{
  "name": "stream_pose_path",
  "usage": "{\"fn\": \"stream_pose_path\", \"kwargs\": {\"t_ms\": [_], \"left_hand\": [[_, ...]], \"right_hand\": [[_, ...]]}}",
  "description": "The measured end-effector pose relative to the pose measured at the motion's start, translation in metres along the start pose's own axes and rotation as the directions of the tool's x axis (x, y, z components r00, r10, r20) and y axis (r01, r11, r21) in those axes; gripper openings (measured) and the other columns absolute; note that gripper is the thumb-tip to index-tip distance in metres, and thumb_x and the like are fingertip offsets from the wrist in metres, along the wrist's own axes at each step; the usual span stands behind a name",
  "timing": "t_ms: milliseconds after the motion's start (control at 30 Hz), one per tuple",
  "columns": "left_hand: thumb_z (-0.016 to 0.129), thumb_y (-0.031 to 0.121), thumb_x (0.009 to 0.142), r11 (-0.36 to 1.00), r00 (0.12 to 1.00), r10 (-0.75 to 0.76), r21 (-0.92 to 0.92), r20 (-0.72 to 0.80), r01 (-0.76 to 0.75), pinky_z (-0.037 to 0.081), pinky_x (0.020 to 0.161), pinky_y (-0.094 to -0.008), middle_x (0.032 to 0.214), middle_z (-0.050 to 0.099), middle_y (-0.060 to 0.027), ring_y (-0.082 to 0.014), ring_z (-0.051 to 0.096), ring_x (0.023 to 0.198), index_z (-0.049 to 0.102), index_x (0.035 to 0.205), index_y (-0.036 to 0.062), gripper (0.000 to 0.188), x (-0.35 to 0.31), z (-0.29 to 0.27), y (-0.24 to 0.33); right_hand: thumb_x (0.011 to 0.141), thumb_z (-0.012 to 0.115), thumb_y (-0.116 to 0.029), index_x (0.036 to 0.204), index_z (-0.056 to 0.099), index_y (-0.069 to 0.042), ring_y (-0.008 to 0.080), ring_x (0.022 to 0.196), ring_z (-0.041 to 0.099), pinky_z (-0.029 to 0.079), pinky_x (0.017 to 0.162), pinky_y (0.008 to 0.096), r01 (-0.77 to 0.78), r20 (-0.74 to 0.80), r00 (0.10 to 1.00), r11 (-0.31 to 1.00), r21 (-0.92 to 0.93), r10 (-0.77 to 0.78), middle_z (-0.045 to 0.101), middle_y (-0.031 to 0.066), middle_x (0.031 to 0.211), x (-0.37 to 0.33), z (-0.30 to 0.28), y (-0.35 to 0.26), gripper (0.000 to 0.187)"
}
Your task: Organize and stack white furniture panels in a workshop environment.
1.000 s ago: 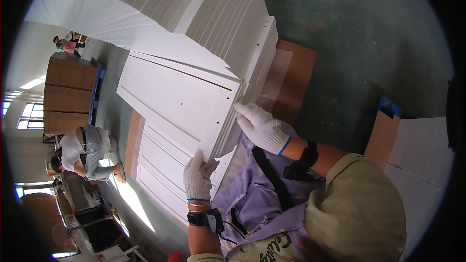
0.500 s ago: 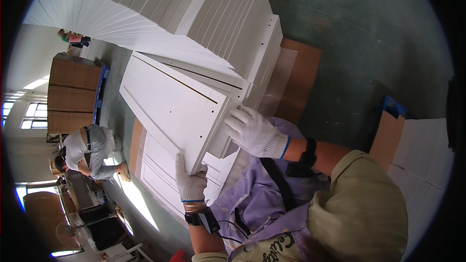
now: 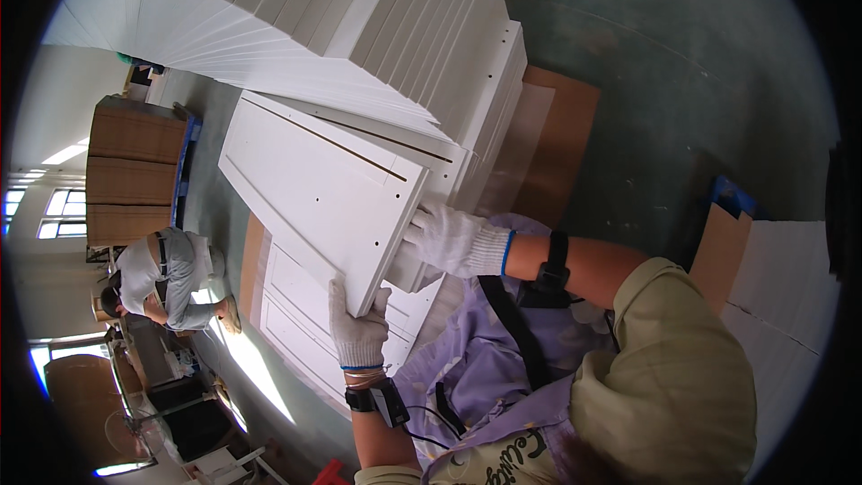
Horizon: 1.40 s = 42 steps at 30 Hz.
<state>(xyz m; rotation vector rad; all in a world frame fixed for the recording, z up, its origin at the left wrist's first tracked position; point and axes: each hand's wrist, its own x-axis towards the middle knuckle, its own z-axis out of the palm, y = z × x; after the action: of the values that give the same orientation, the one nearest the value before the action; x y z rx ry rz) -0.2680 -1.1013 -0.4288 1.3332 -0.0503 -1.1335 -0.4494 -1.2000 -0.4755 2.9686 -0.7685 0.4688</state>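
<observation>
A long white panel (image 3: 314,175) with a dark groove and several small holes lies slanted on top of other white panels. My left hand (image 3: 357,328), in a white knit glove, is closed around its near left corner, the thumb lying along the long edge. At the panel's near end, on the right, my right hand (image 3: 449,235) wears a matching glove and has its fingers curled against the end edge; the fingertips are partly hidden. Beneath, a second grooved panel (image 3: 443,178) sticks out to the right.
A tall fanned stack of white panels (image 3: 296,9) rises beyond. White panels with framed fronts (image 3: 296,301) lie low on the left, over brown cardboard (image 3: 575,126). A person (image 3: 171,278) bends at the far left beside brown cartons (image 3: 135,171). More white boards (image 3: 781,278) stand at the right.
My right hand has shifted left and slightly down, its fingers closer in against the panel's end. The left hand keeps its hold on the corner, and the panel has barely moved.
</observation>
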Motion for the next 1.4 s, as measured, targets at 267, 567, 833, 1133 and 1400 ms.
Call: {"fn": "stream_pose_path", "kwargs": {"t_ms": [267, 567, 833, 1133, 1400], "left_hand": [[0.052, 0.028, 0.089, 1.0, 0.999, 0.01, 0.003, 0.033, -0.01, 0.059, 0.058, -0.039, 0.098, 0.058, -0.0126, -0.0279, 0.062, 0.082, 0.048, 0.107, 0.004, 0.03, -0.001, 0.002, -0.001], [0.046, 0.028, 0.092, 0.998, 0.996, -0.036, 0.047, 0.08, 0.033, 0.058, 0.065, -0.042, 0.104, 0.057, -0.0161, -0.0313, 0.061, 0.089, 0.046, 0.114, 0.0, 0.035, 0.001, 0.01, -0.003], [0.043, 0.029, 0.093, 0.964, 0.974, -0.156, 0.24, 0.162, 0.115, 0.058, 0.063, -0.0401, 0.099, 0.058, -0.0192, -0.0294, 0.061, 0.084, 0.045, 0.113, -0.0039, 0.039, 0.002, 0.021, 0.001], [0.04, 0.045, 0.092, 0.748, 0.914, -0.312, 0.661, 0.258, 0.069, 0.057, 0.061, -0.0368, 0.082, 0.061, -0.0181, -0.0257, 0.063, 0.068, 0.052, 0.102, -0.0101, 0.057, 0.007, 0.025, 0.016], [0.041, 0.046, 0.092, 0.672, 0.907, -0.362, 0.734, 0.216, 0.094, 0.057, 0.062, -0.0364, 0.083, 0.061, -0.0205, -0.0271, 0.064, 0.068, 0.052, 0.101, -0.0123, 0.06, 0.004, 0.032, 0.025]], "right_hand": [[0.076, 0.052, -0.025, 0.102, 0.062, -0.012, 0.0198, 0.109, 0.046, 0.04, 0.091, 0.0342, 0.036, -0.146, 0.989, 0.998, 0.045, -0.029, 0.052, 0.0033, 0.111, 0.0, 0.018, 0.001, 0.03], [0.076, 0.055, -0.024, 0.092, 0.064, -0.011, 0.0192, 0.111, 0.045, 0.039, 0.093, 0.0321, 0.018, -0.213, 0.977, 0.99, 0.14, 0.012, 0.052, 0.0058, 0.111, -0.003, 0.017, 0.002, 0.023], [0.066, 0.057, -0.016, 0.079, 0.062, -0.004, 0.0198, 0.089, 0.053, 0.049, 0.074, 0.0308, -0.015, -0.426, 0.895, 0.964, 0.264, 0.131, 0.055, 0.0076, 0.091, -0.014, 0.025, -0.009, 0.018], [0.064, 0.059, -0.015, 0.082, 0.061, -0.003, 0.0196, 0.086, 0.054, 0.05, 0.072, 0.0308, 0.039, -0.489, 0.862, 0.944, 0.328, 0.134, 0.054, 0.0062, 0.087, -0.015, 0.025, -0.004, 0.021], [0.065, 0.057, -0.018, 0.08, 0.056, -0.006, 0.0175, 0.083, 0.051, 0.046, 0.076, 0.0318, -0.07, -0.446, 0.879, 0.97, 0.231, 0.17, 0.048, 0.004, 0.083, 0.005, -0.015, 0.004, 0.019]]}}
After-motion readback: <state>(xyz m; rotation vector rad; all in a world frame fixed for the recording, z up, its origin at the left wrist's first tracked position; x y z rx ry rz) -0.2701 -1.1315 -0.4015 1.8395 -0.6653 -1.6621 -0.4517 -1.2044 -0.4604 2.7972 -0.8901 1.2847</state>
